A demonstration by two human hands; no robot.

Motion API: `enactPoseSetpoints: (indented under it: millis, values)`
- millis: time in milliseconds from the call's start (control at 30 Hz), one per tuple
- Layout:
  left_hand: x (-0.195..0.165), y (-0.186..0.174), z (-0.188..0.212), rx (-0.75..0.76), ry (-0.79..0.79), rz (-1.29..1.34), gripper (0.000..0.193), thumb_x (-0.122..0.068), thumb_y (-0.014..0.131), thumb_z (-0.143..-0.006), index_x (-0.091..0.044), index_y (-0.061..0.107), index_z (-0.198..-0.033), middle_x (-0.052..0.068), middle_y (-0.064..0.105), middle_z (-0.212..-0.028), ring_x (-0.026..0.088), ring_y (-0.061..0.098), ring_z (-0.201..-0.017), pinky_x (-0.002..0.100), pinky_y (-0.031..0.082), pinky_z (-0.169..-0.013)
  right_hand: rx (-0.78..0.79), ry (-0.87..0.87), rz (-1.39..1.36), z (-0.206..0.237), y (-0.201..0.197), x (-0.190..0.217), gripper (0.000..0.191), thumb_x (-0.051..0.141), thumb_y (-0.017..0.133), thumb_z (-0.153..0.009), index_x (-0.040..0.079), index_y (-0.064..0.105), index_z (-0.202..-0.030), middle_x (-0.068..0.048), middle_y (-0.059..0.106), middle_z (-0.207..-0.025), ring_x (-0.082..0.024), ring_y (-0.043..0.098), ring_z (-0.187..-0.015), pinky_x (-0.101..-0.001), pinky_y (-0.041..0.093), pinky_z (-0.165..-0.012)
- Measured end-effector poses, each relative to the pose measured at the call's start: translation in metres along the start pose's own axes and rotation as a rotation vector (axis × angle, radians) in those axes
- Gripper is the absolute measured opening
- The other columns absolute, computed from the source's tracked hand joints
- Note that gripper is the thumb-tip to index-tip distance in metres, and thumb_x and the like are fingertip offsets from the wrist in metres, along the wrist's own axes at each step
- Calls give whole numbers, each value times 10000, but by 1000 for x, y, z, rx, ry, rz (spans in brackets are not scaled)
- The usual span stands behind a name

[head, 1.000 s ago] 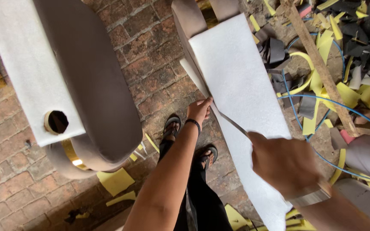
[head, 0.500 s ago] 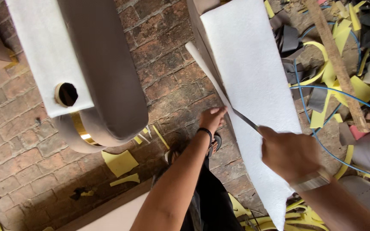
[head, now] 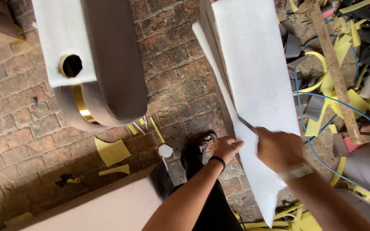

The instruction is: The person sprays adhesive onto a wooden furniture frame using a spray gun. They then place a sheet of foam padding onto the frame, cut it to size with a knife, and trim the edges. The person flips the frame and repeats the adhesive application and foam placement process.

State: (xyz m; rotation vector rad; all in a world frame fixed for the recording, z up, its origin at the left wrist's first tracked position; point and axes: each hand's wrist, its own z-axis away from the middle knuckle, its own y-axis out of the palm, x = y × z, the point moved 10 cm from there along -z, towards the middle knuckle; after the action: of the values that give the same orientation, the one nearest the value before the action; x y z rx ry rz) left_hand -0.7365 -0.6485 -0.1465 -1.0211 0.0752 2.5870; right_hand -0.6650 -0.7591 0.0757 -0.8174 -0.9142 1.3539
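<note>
A long white foam sheet [head: 258,72] covers an upholstered panel that stands on the brick floor. My right hand [head: 279,149] is closed on a thin blade [head: 247,125] whose tip runs along the sheet's left edge. A narrow white strip [head: 208,64] hangs loose beside that edge. My left hand [head: 225,147], with a black band on the wrist, grips the lower end of this strip near the panel's edge. My sandalled foot shows below the left hand.
A brown upholstered seat piece [head: 108,64] with a white foam side and a round hole stands at the left. Yellow foam scraps [head: 112,152] lie on the bricks. A wooden plank [head: 332,72], a blue cable [head: 317,98] and a heap of offcuts fill the right.
Both hands have slid down the sheet's left edge towards me. The loose white strip beside the edge has grown longer.
</note>
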Motion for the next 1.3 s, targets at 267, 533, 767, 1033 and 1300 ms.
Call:
enactPoseSetpoints:
  millis: [267, 533, 767, 1033, 1300]
  values:
    - [43, 33, 42, 37, -69, 288, 308, -260, 794, -884, -22, 768, -1078, 107, 791, -1013, 162, 777, -815, 294, 657, -690, 84, 51, 44, 39, -11, -33, 229, 262, 572, -914, 258, 769, -1031, -119, 768, -887, -354, 746, -831, -499, 587, -768]
    - [87, 65, 76, -21, -130, 213, 303, -229, 799, -867, -33, 750, -1093, 113, 790, -1017, 175, 780, -852, 293, 650, -691, 106, -12, 89, 34, 51, 7, 212, 212, 606, -871, 160, 797, -946, -178, 751, -873, -368, 738, -846, -487, 587, -793]
    - [113, 86, 87, -93, -125, 304, 336, -280, 789, -863, -69, 737, -1119, 67, 762, -1030, 150, 769, -805, 299, 667, -677, 188, 23, 1, 111, -2, -44, 279, 295, 607, -898, 284, 747, -1139, -125, 768, -870, -328, 759, -783, -507, 573, -796]
    - [124, 83, 94, -195, -96, 414, 353, -255, 809, -867, 17, 744, -1082, 131, 786, -1012, 173, 757, -801, 307, 655, -712, 271, -107, 24, 69, 115, -14, 153, 213, 683, -848, 123, 789, -911, -148, 764, -842, -312, 771, -758, -442, 598, -768]
    - [137, 102, 125, -192, -90, 350, 381, -254, 801, -849, -2, 732, -1126, 91, 774, -1040, 137, 763, -861, 304, 658, -754, 111, -161, 28, 146, 55, -33, 156, 225, 679, -857, 191, 798, -951, -114, 767, -790, -291, 749, -711, -441, 586, -698]
